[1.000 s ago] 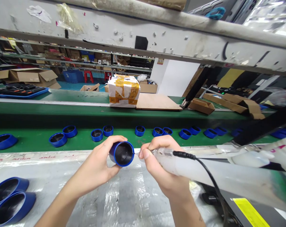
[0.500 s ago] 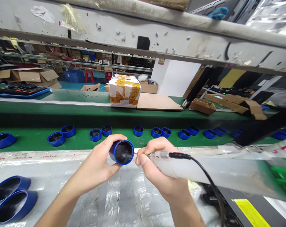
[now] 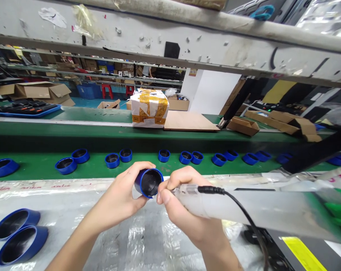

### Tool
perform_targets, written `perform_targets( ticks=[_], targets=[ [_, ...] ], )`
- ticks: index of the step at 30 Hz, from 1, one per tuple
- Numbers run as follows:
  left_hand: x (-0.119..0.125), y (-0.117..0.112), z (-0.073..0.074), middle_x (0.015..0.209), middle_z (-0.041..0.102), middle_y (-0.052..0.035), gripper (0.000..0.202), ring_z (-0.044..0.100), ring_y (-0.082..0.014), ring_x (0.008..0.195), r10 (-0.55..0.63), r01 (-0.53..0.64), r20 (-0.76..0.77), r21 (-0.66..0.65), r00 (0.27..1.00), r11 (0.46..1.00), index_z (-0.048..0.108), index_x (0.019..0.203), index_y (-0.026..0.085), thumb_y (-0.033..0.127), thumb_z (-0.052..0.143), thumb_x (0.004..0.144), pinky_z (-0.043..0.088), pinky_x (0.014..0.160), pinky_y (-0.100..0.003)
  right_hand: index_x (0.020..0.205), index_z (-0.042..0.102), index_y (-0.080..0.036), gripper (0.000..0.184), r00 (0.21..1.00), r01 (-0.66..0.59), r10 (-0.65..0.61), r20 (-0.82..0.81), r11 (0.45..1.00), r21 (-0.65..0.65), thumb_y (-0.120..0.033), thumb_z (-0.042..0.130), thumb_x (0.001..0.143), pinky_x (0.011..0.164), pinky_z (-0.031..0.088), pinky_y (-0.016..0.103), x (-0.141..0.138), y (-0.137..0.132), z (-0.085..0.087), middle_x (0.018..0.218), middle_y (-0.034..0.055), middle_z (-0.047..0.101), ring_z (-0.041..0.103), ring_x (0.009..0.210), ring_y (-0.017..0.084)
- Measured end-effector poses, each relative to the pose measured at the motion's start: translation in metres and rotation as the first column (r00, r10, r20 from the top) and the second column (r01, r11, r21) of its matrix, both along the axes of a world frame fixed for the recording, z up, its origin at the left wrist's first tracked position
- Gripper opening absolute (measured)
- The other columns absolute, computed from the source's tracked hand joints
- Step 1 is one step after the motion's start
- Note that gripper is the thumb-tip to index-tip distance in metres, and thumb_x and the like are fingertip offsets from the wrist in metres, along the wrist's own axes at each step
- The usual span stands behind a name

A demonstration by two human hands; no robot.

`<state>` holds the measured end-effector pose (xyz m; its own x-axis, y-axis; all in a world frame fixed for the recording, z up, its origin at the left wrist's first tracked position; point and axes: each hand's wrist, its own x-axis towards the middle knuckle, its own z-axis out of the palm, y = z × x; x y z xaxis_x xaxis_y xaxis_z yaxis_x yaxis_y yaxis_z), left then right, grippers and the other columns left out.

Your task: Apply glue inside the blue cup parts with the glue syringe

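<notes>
My left hand point(image 3: 125, 192) is closed round a short blue cup-like ring point(image 3: 151, 182) with a dark inside, tilted so its mouth faces me. Pinched in my right hand point(image 3: 187, 214) is a clear-bodied, pen-like corded tool point(image 3: 188, 189). A black cable point(image 3: 215, 190) runs from its rear end over my wrist. My right fingertips are at the right lower edge of the ring's mouth. The tool's tip is mostly hidden by those fingers, so I cannot tell whether it touches the ring.
Two more blue rings point(image 3: 22, 244) lie at the left on the plastic-covered bench point(image 3: 125, 241). Several others stand along the green conveyor belt point(image 3: 144, 167). A long translucent tube point(image 3: 260, 210) lies to the right, above a dark device with a yellow label point(image 3: 302, 256). A taped box point(image 3: 149, 109) sits beyond.
My right hand has moved left with the tool, and my left hand has brought the ring slightly right. The gap between the ring's mouth and my right fingertips has closed.
</notes>
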<state>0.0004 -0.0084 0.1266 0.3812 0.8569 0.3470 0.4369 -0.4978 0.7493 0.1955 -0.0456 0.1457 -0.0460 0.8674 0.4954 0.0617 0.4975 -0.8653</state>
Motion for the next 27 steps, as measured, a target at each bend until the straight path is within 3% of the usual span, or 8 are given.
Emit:
perform_targets(
  ticks=[8,21,27],
  targets=[
    [0.002,-0.002,0.002,0.142,0.075,-0.0018,0.052,0.071,-0.029,0.136,-0.048,0.05,0.024,-0.091,0.999,0.995,0.058,0.135,0.033,0.014,0.068,0.087,0.058,0.109,-0.047,0.082,0.066,-0.028,0.017,0.998,-0.033,0.033,-0.051,0.999,0.003,-0.013,0.074,0.083,0.07,0.056,0.034,-0.004,0.001,0.008,0.072,-0.0055,0.076,0.073,0.064,0.018],
    [0.008,-0.006,0.006,0.137,0.078,-0.0008,0.054,0.076,-0.0234,0.119,-0.143,0.142,0.001,-0.124,0.99,0.982,0.061,0.133,0.031,0.008,0.069,0.086,0.059,0.102,-0.037,0.089,0.069,-0.03,0.027,0.99,-0.055,0.063,-0.123,0.996,0.07,-0.003,0.073,0.087,0.075,0.057,0.029,-0.003,0.003,0.0,0.08,-0.009,0.08,0.079,0.072,0.014],
    [0.009,-0.006,0.006,0.132,0.078,0.0008,0.052,0.075,-0.022,0.113,-0.18,0.177,-0.015,-0.141,0.983,0.974,0.062,0.131,0.032,0.008,0.068,0.085,0.059,0.097,-0.035,0.092,0.07,-0.03,0.028,0.979,-0.086,0.095,-0.181,0.995,0.058,-0.002,0.072,0.087,0.071,0.06,0.028,-0.001,0.005,-0.001,0.08,-0.0062,0.079,0.077,0.072,0.015]
  ],
)
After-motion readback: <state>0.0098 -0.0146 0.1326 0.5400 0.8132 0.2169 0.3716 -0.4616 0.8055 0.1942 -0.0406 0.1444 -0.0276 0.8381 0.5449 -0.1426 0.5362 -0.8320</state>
